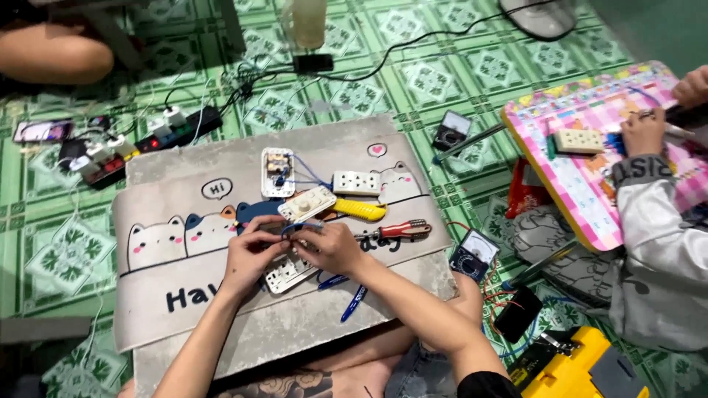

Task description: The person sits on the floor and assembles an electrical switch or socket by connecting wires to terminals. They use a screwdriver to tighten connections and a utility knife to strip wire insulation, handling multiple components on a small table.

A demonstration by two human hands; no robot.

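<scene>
Landmark = grey cat-print mat (184, 309) on green tiled floor.

Left hand (251, 254) and right hand (333, 247) meet near mat centre, fingertips pinched together on a short blue wire (299, 226); both narrow, holding the wire betw. thumb and forefinger. Just below the hands, a white socket plate (284, 274) lies on the mat, partly hidden by them.

Progress, as a judgement: wiring looks mid-way. Toward the mat's far edge, an opened switch box (277, 172) already has blue leads running to a white outlet strip (357, 183); a round white dimmer plate (307, 204) sits betw. them and the hands. The plate under the hands looks not yet wired; can't tell if the wire end is stripped.

Tools right of the hands: yellow-handled tool (361, 210), red-handled screwdriver (394, 230). Blue pens (352, 302) near the mat's near edge. Multimeter (474, 253) just off the mat's right edge.

Room: left half of mat is bare, open for moving. Right side tight — another person's sleeve (649, 221) and pink board (590, 147) well off the mat's right. Power strip (147, 140) w/ cables beyond the far-left corner.
</scene>
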